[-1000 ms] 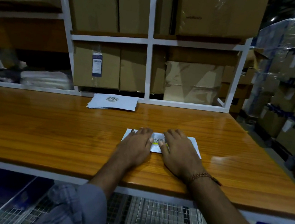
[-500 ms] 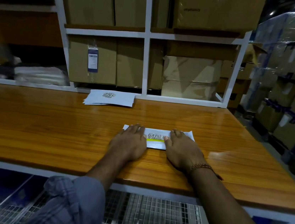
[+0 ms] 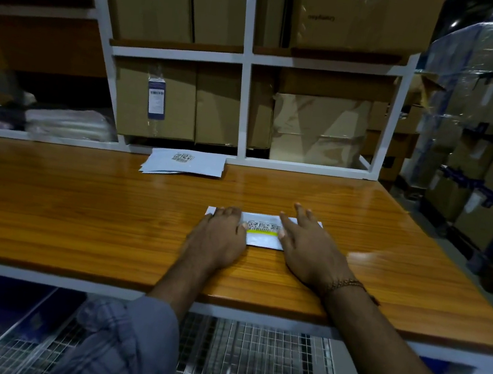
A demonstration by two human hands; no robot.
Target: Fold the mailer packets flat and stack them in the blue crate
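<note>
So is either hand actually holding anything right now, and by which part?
Nothing is gripped. The left hand presses flat on the left end of the folded packet; the right hand rests open on its right end.

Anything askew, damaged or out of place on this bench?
Only slightly: the stack of unfolded mailers at the back of the table is fanned, edges not squared. The folded mailer lies flat and straight under the left hand and right hand.

The table (image 3: 79, 222) is glossy varnished wood with visible grain. The folded packet (image 3: 264, 235) looks like smooth plastic film, perhaps paper. Matt brown cardboard boxes (image 3: 156, 98) fill a white painted metal rack (image 3: 245, 93). Below lies wire mesh (image 3: 248, 367).
</note>
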